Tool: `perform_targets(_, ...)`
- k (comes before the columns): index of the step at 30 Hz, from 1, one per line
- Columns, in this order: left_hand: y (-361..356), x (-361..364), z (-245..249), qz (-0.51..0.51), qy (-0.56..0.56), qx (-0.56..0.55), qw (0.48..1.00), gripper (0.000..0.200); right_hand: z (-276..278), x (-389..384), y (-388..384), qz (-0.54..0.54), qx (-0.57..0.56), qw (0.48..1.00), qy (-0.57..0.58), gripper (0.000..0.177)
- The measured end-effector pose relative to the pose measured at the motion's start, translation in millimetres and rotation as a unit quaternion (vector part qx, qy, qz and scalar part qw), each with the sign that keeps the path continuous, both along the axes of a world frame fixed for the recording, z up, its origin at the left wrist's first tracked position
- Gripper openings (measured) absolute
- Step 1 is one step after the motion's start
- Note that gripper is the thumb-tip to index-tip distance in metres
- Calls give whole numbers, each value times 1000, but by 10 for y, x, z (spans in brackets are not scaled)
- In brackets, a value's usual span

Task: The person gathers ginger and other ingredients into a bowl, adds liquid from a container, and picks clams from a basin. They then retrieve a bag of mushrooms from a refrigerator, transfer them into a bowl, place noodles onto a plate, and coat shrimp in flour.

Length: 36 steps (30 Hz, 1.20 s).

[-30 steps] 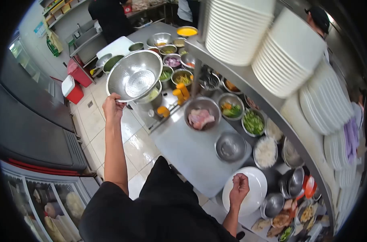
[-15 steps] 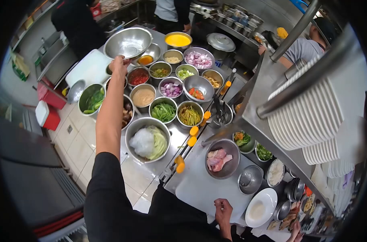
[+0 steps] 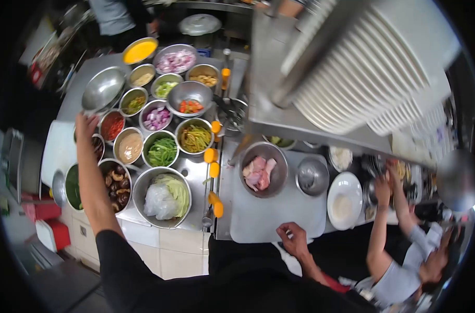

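My left hand reaches out at the far left, fingertips right at the lower rim of a large metal bowl. Its fingers look loosened from that rim. The bowl sits tilted among smaller ingredient bowls, beside one of chopped red chili. Over the near edge of a white cutting board, my right hand is loosely curled, a gap between thumb and forefinger and nothing in it. A metal bowl of raw chicken pieces and a small metal bowl stand on the board beyond it.
Bowls of mushrooms, cabbage and chopped greens crowd the left counter. Orange-capped bottles line the gap between counters. A shelf stacked with plates overhangs the right side. Another person's hands work at right.
My view has swung to the right. The large metal bowl has come down over the small bowl of orange sauce, and my left hand has loosened from its rim. My right hand has uncurled slightly.
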<state>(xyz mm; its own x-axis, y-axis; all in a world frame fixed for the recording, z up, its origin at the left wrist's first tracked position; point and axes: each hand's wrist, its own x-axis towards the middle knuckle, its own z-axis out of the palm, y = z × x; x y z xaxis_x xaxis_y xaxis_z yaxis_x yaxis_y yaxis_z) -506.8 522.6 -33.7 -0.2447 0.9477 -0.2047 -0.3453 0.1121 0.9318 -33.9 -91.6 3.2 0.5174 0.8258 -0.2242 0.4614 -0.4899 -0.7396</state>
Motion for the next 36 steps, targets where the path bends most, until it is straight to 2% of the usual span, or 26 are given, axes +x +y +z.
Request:
perform_targets(1,16,-203,-28,-29,14,3,999,69,-10,9,-16,0,-5,1000,5,15)
perform_targets(2,-97,-252,154,-28,-51,-28,998,67,8,19,-21,2,-8,1000,12,15)
perform_targets(3,-347,-166,439,-22,-18,-19,999,63,12,39,-30,7,5,1000,12,13)
perform_targets(5,-694,-292,702,-29,-13,63,998,52,-4,101,-87,-11,25,1000,14,12)
perform_targets(6,-862,-421,823,-72,-11,92,993,46,-37,127,-124,-8,44,999,7,11)
perform_targets(7,-1214,-259,1130,-50,-47,72,995,40,-65,164,-162,-2,63,998,-1,10)
perform_targets(10,-2331,210,1685,-91,-65,133,985,35,-125,284,-318,-23,86,995,33,7)
perform_targets(12,-2920,507,1869,-337,-81,234,908,32,-154,389,-454,-33,111,992,45,7)
perform_targets(14,-3505,1013,1936,-382,-69,250,887,28,-178,504,-608,-22,80,996,34,9)
perform_targets(15,-3807,1292,1933,-334,-15,226,915,27,-197,549,-685,-35,108,993,43,9)
perform_targets(19,-4515,2175,1574,-422,26,151,894,29,-306,776,-1083,-66,183,980,40,7)
perform_targets(22,-4995,2771,1149,-507,16,14,862,24,-343,949,-1426,-99,165,979,69,8)
perform_targets(23,-5206,2989,1049,-511,46,-37,857,22,-354,1015,-1534,-106,168,978,68,8)
perform_targets(26,-5773,3487,669,-576,135,-139,794,20,-401,1164,-1834,-115,159,977,77,9)
perform_targets(28,-6077,3686,409,-636,196,-174,726,20,-443,1247,-1997,-129,174,973,84,10)
perform_targets(30,-6357,3843,280,-676,333,-124,646,22,-620,1299,-2131,-134,181,971,84,10)
perform_targets(32,-6566,3881,101,-669,455,0,587,29,-706,1349,-2252,-146,191,968,75,11)
perform_targets(33,-6641,3973,226,-673,497,8,548,31,-705,1357,-2294,-137,181,972,69,10)
perform_targets(34,-6667,3995,205,-677,495,14,544,31,-697,1357,-2330,-129,171,975,62,10)
perform_targets(36,-6682,3946,121,-679,548,27,487,31,-687,1323,-2415,-141,181,972,50,12)
